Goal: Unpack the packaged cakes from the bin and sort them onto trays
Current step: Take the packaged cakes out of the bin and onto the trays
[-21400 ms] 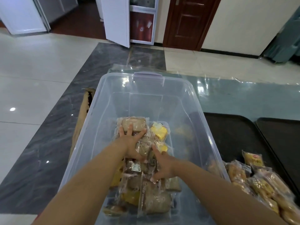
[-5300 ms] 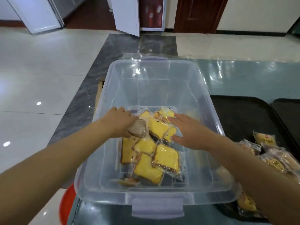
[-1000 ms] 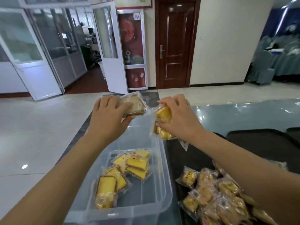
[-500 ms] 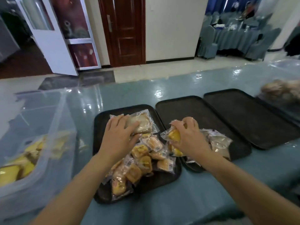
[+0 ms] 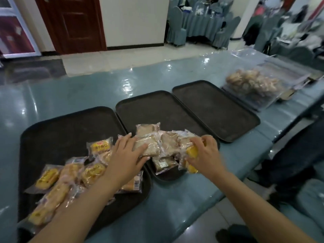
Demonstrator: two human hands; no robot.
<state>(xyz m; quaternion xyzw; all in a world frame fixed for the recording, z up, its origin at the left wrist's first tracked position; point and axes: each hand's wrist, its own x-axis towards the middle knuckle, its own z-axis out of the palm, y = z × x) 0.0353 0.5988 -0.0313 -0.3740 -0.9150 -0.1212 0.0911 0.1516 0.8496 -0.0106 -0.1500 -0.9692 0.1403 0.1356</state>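
Observation:
Three black trays lie side by side on the blue-green table. The left tray (image 5: 61, 130) holds a heap of yellow packaged cakes (image 5: 94, 172). On the near end of the middle tray (image 5: 157, 109) lie several brown packaged cakes (image 5: 169, 142). The right tray (image 5: 213, 109) is bare. My left hand (image 5: 126, 160) grips a brown packaged cake (image 5: 149, 147) pressed onto the brown pile. My right hand (image 5: 206, 153) is closed around a yellow packaged cake (image 5: 192, 153) at the pile's right edge. The bin is out of view.
A clear plastic container of brown buns (image 5: 254, 83) stands beyond the right tray. The table's near edge (image 5: 192, 207) runs below the trays. A person's dark trouser legs (image 5: 289, 163) stand at the right. Covered chairs (image 5: 177, 32) fill the room behind.
The view swung right and the bin left the frame. My left hand carried the brown cake from over the left tray to the middle tray's pile. My right hand kept its yellow cake.

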